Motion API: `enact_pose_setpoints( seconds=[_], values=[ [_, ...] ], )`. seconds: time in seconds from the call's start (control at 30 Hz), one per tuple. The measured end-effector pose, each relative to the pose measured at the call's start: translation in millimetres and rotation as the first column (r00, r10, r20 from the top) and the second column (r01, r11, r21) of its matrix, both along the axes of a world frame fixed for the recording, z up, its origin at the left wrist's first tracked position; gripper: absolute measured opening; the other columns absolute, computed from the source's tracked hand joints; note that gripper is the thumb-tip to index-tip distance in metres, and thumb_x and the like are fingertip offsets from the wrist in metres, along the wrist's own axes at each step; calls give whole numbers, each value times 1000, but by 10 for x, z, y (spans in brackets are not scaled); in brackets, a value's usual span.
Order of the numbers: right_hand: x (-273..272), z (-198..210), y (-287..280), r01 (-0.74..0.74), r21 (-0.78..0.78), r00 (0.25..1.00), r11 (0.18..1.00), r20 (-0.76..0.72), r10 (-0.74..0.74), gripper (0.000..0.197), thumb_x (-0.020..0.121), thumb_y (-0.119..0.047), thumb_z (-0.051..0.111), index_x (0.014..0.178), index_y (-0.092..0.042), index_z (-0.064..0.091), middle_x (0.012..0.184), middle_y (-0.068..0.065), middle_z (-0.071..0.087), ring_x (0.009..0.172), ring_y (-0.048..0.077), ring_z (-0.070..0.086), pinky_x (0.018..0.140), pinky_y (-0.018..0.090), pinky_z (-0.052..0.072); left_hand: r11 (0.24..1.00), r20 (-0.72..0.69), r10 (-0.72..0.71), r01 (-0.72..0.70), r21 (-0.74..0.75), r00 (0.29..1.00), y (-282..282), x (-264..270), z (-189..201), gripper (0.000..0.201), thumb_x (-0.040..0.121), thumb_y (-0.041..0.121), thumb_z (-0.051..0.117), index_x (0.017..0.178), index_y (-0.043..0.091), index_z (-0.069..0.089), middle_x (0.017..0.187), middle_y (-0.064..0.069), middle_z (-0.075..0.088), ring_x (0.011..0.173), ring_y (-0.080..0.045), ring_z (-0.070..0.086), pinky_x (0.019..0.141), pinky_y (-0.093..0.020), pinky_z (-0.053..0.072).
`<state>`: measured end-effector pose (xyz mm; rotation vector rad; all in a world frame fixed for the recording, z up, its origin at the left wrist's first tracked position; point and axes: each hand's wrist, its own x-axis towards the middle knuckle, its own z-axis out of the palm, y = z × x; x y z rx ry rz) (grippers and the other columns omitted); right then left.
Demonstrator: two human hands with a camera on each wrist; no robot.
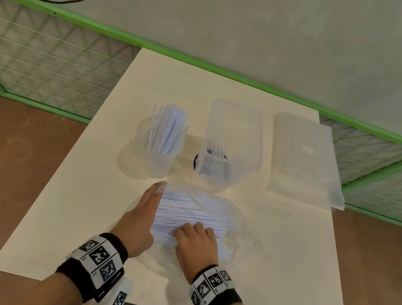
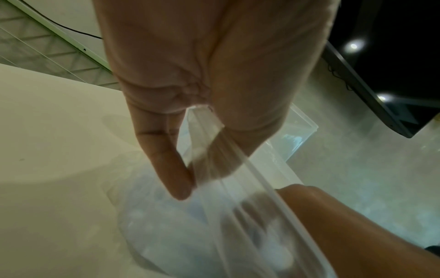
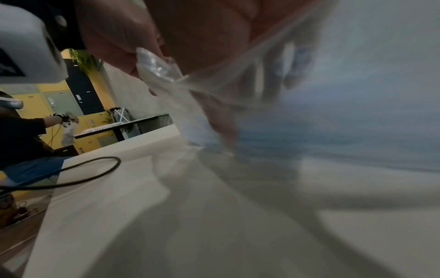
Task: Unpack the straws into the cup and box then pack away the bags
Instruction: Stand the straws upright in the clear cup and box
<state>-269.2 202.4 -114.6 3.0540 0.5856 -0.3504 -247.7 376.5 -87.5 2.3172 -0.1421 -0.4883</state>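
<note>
Both hands are working at the mouth of a clear straw bag on a white table.

From the head view, the bag (image 1: 200, 220), thin crinkled film packed with pale straws (image 1: 185, 215), is lying near the table's (image 1: 283, 256) front edge; the left hand (image 1: 142, 218) is lying along its open end, while the right hand (image 1: 195, 241) is resting curled on the bundle. Toward the far edge, a clear round cup (image 1: 154, 150) is holding upright straws, a clear rectangular box (image 1: 232, 144) is standing just beside it, and a flat full bag (image 1: 303, 159) is lying at the right edge. Green mesh fencing is running behind, over brown floor. From the left wrist, thumb and fingers (image 2: 171, 169) are pinching the bag's ridged rim (image 2: 204, 131). From the right wrist, blurred fingers (image 3: 273, 75) are showing through the film, thumb clamping a crumpled corner (image 3: 154, 64).
</note>
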Motion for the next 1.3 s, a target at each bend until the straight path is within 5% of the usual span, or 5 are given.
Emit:
enact_pose_setpoints(
  seconds=[0.7,0.87,1.03,1.3],
  values=[
    [16,-7,113,-26,-72,999,997,-37,24,23,46,-13,81,62,-22,67,62,-5,64,63,22,60,60,37,49,999,3,52,-52,8,999,-7,-77,42,112,70,-13,54,153,32,-7,157,24,-11,131,-17,41,91,-34,53],
    [41,38,136,-88,-147,992,985,-101,74,19,84,-5,51,96,-10,65,99,8,67,100,33,54,90,46,38,999,-2,52,-52,-7,999,-6,-80,37,112,71,-12,53,154,30,-8,158,21,-11,138,-15,33,97,-31,49],
    [53,89,130,-112,-161,987,980,-134,91,18,88,-11,50,102,-9,62,104,10,65,104,33,53,93,46,34,999,-2,46,-46,-13,999,15,-82,24,111,71,-11,54,154,30,-7,158,22,-11,136,-16,35,94,-32,51],
    [37,158,-82,-13,75,992,997,-124,22,42,86,-41,46,122,-21,40,100,-2,67,90,28,63,87,45,31,998,-7,59,-59,-36,998,64,-47,12,110,71,-11,52,154,31,-5,158,22,-9,137,-14,33,94,-30,50]
  ],
)
